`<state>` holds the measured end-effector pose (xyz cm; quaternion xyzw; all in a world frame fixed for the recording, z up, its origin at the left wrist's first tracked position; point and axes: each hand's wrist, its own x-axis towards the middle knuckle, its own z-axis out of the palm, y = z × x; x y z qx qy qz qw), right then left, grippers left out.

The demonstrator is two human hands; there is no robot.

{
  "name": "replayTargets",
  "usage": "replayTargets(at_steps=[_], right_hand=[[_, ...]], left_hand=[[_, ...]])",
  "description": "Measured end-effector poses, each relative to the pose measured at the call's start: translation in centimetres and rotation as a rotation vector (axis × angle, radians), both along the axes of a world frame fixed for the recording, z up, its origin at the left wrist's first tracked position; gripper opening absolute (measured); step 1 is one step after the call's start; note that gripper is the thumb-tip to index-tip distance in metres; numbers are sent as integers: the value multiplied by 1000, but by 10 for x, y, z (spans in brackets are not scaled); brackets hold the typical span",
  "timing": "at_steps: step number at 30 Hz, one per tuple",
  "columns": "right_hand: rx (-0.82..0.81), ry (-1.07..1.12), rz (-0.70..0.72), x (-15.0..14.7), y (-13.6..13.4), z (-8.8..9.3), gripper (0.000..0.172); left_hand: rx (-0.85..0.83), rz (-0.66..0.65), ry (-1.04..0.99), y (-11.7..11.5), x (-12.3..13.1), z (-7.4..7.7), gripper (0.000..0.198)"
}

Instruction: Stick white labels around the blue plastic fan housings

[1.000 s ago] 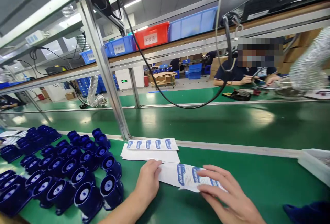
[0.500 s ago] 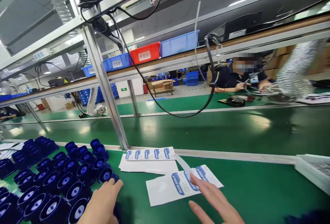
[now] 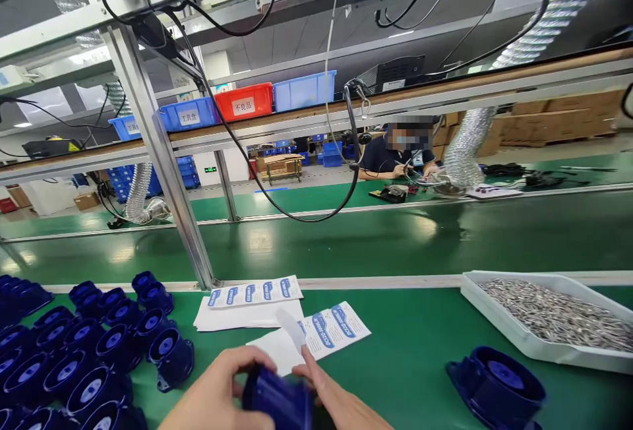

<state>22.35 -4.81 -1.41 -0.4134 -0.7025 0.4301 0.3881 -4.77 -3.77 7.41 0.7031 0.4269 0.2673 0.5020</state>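
Blue housing (image 3: 284,407) sits low in the middle of the view, above the near part of the table (image 3: 405,377), in the left hand (image 3: 217,394); that grip is closed round it, fingers and thumb curled about its side. The right hand (image 3: 336,394) is at the housing's right side, a pale strip (image 3: 293,329) at its raised index fingertip; blur makes it hard to tell whether its grip also holds the housing. Out to the right stands a second blue housing (image 3: 499,387), and rows of similar housings (image 3: 91,389) fill the left. Just beyond the hands lies a printed label sheet (image 3: 341,330), with a sheet stack (image 3: 252,314) behind it to the left. Further right, a white tray (image 3: 548,351) carries small metal parts (image 3: 558,314). Past the green surface (image 3: 316,245), a co-worker (image 3: 376,154) leans over small items; a red bin (image 3: 262,97) stands on the shelf (image 3: 306,121) above.
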Motion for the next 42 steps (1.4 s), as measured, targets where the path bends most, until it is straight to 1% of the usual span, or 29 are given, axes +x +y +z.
replayTargets(at_steps=[2,3,4,5,6,7,9,11,12,13,15,16,18,21,23,24,25,27,28,29,30,31,33,34,35,36,38,40,42], right_hand=[[4,-15,-5,7,0,-2,120],[13,-30,-15,13,0,-1,130],[32,-36,-37,20,0,2,132],[60,-24,-69,26,0,6,129],[89,14,-108,31,0,10,120],[113,78,-150,34,0,16,110],[118,240,-225,37,0,26,97],[75,350,-298,34,0,33,93],[56,369,-331,32,0,34,92],[45,369,-355,29,1,35,91],[32,330,-377,24,2,34,89],[25,301,-382,23,3,33,88],[6,251,-395,20,4,31,85],[-8,243,-429,17,5,32,86],[-27,270,-428,15,5,35,89],[-39,285,-422,13,5,37,91],[-52,302,-417,12,5,38,93],[-69,329,-422,8,5,38,96],[-75,335,-435,7,5,38,97],[-82,333,-451,5,5,37,98],[-90,328,-464,5,4,36,100],[-97,326,-470,5,4,35,101],[-114,358,-449,6,5,32,103],[-122,392,-429,6,5,31,104],[-131,435,-403,7,5,30,102],[-142,475,-376,7,6,30,99],[-166,531,-330,9,7,28,92],[-186,548,-286,11,6,26,87],[-193,527,-236,14,6,26,84]], left_hand=[[-70,-1,-178,5,23,-13,66],[-98,-10,-276,8,31,-19,70],[-110,-18,-353,10,36,-24,72],[-97,-13,-379,13,39,-29,72],[-50,19,-331,16,38,-33,70],[25,83,-217,19,36,-36,68],[184,253,141,25,30,-39,70],[277,355,481,30,26,-40,72],[302,358,585,32,25,-41,64],[329,343,644,35,25,-42,49],[416,320,685,42,23,-43,21],[461,322,696,47,21,-44,15],[513,364,713,59,13,-43,20],[541,495,739,72,1,-42,53],[626,537,650,70,3,-46,85],[680,508,557,65,9,-52,101],[732,433,444,59,19,-60,116],[789,189,233,44,44,-81,134],[803,61,165,37,57,-92,138],[808,-7,100,31,70,-101,135],[797,-38,49,27,81,-108,128],[770,-31,0,24,89,-112,115],[637,36,-100,23,98,-111,87],[535,62,-163,23,100,-107,77],[424,71,-237,23,100,-102,73],[314,73,-319,23,99,-96,76],[142,51,-472,21,96,-87,93],[53,27,-590,17,94,-82,105],[1,18,-668,13,95,-80,108]])
